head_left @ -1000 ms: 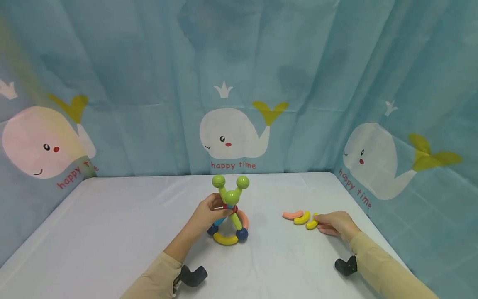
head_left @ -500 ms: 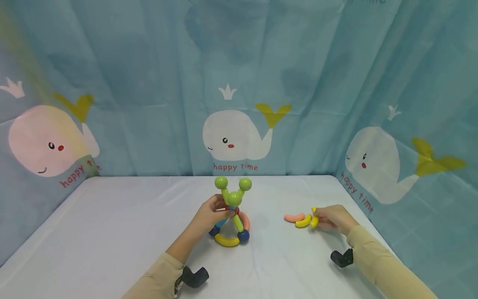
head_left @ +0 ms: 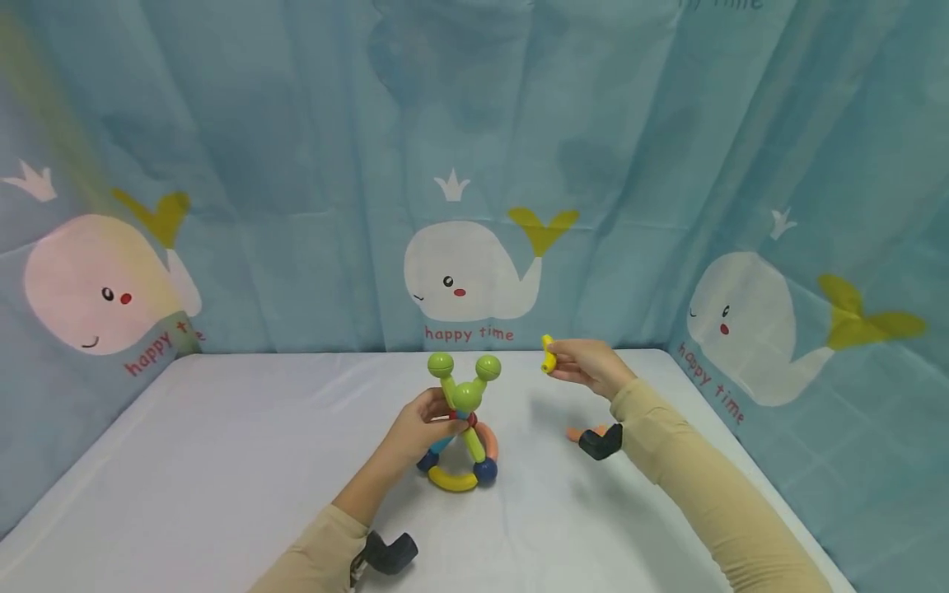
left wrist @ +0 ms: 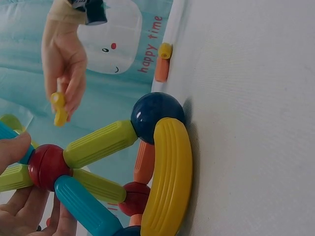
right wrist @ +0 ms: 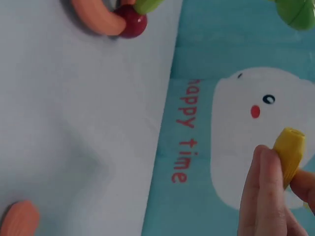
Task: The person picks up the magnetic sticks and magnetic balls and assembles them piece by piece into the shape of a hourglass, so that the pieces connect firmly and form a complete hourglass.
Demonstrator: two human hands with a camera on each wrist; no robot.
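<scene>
A ball-and-rod toy figure [head_left: 473, 445] stands on the table, on a ring of curved rods joined by balls, two green balls raised at its top. My left hand [head_left: 413, 430] grips its middle, around the red ball [left wrist: 48, 167] where blue and green rods meet. To the right, my right hand [head_left: 589, 365] pinches a yellow curved rod [head_left: 549, 354] between thumb and fingers, raised above the table. That rod [right wrist: 289, 152] is tilted in the right wrist view. Below, an orange curved rod [head_left: 574, 433] lies on the table, partly hidden by the right wrist's camera.
A loose yellow curved rod [left wrist: 165, 50] lies by the orange one in the left wrist view. The white-covered table [head_left: 245, 461] reaches back to a blue curtain [head_left: 296, 165] printed with whales. A black wrist camera [head_left: 391, 553] hangs under the left forearm.
My right hand has picked up a yellow curved rod from the loose pieces and carried it up and left. The left hand keeps its hold on the figure.
</scene>
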